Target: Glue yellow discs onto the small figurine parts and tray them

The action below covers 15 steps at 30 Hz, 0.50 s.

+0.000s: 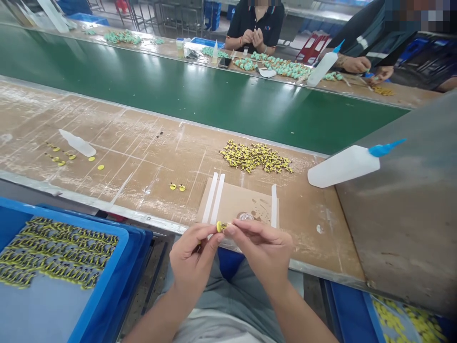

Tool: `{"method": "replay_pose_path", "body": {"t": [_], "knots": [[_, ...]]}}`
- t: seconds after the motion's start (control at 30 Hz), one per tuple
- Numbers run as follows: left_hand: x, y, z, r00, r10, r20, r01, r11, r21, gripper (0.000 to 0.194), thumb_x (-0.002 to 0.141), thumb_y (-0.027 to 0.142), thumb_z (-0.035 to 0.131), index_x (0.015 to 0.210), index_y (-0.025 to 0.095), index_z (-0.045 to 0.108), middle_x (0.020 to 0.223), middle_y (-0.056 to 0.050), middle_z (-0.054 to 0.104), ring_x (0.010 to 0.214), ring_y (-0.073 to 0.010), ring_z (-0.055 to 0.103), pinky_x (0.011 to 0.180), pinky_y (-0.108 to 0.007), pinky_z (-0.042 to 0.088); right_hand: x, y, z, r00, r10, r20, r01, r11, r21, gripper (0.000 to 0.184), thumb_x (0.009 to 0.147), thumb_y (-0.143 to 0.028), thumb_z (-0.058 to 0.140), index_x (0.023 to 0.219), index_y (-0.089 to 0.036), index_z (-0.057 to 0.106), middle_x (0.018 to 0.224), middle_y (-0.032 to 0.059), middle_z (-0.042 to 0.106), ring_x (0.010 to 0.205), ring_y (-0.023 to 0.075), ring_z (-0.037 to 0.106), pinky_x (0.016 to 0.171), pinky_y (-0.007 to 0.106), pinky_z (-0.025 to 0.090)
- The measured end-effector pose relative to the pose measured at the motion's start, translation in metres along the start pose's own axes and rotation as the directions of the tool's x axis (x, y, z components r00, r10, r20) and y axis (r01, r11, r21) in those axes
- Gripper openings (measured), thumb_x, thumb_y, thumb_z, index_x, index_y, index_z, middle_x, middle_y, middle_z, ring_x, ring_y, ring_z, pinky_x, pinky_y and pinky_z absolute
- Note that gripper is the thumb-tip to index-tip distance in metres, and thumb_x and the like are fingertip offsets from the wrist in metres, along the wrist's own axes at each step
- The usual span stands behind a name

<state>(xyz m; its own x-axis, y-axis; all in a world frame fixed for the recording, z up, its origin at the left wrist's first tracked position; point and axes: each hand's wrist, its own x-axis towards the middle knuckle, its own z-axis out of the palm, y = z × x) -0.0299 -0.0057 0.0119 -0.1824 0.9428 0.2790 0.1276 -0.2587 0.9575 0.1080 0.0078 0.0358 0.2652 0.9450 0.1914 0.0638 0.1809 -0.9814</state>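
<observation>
My left hand (195,252) pinches a small yellow disc (219,226) on edge between thumb and fingertips. Against that disc, my right hand (264,247) holds a tiny black-and-yellow piece (224,226), mostly covered by the fingertips. Both hands meet above the near edge of a cardboard sheet (233,197) with white tape strips. A clear blob or small dish (245,216) lies on the sheet just beyond my fingers. Farther back is a heap of small black-and-yellow pieces (255,157). Two yellow discs with dark parts on them (177,187) lie left of the sheet.
A blue-tipped white bottle (342,166) leans by the metal panel (403,205) at right. Another bottle (77,143) lies left near loose discs. A blue tray (123,243) holds rows of pieces. Beyond the green belt (200,88), two people handle small items.
</observation>
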Motion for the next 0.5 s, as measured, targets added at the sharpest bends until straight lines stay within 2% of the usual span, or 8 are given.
{"method": "replay_pose_path", "body": {"t": [0.13,0.3,0.4,0.5], "knots": [[0.000,0.002,-0.005,0.996,0.083,-0.025,-0.081,0.995,0.065,0.021,0.081,0.010,0.071,0.096,0.024,0.076,0.090,-0.004,0.075,0.080,-0.0182,0.070,0.071,-0.029,0.057,-0.002,0.000,0.008,1.000,0.006,0.008,-0.006,1.000,0.002,0.016,0.069,-0.014,0.084,0.082,-0.023,0.080,0.078,0.0027,0.079,0.065,0.0210,0.076,0.060,0.026,0.066],[0.004,0.000,-0.012,0.993,0.109,-0.050,-0.104,0.991,0.082,0.022,0.082,0.008,0.069,0.095,0.024,0.075,0.090,-0.003,0.075,0.080,-0.0178,0.070,0.070,-0.029,0.056,0.000,0.002,0.019,0.998,0.037,0.047,-0.040,0.997,0.060,0.016,0.070,-0.014,0.083,0.083,-0.022,0.080,0.080,0.0038,0.079,0.068,0.0213,0.076,0.064,0.027,0.067],[0.007,-0.005,-0.015,0.996,0.074,-0.056,-0.071,0.996,0.061,0.017,0.082,0.010,0.070,0.093,0.022,0.073,0.087,-0.003,0.073,0.073,-0.0152,0.065,0.063,-0.026,0.052,0.003,0.005,0.029,0.991,0.123,0.062,-0.131,0.980,0.152,0.012,0.071,-0.018,0.083,0.081,-0.021,0.079,0.077,0.0048,0.078,0.066,0.0205,0.076,0.062,0.027,0.066],[0.010,-0.008,-0.018,0.994,-0.025,-0.104,0.029,0.999,0.039,0.014,0.080,0.014,0.073,0.092,0.022,0.071,0.083,0.000,0.069,0.058,-0.0089,0.051,0.053,-0.022,0.043,0.006,0.012,0.042,0.969,0.230,0.091,-0.246,0.932,0.267,0.013,0.071,-0.023,0.084,0.081,-0.019,0.077,0.074,0.0048,0.078,0.063,0.0185,0.074,0.061,0.027,0.065]]}}
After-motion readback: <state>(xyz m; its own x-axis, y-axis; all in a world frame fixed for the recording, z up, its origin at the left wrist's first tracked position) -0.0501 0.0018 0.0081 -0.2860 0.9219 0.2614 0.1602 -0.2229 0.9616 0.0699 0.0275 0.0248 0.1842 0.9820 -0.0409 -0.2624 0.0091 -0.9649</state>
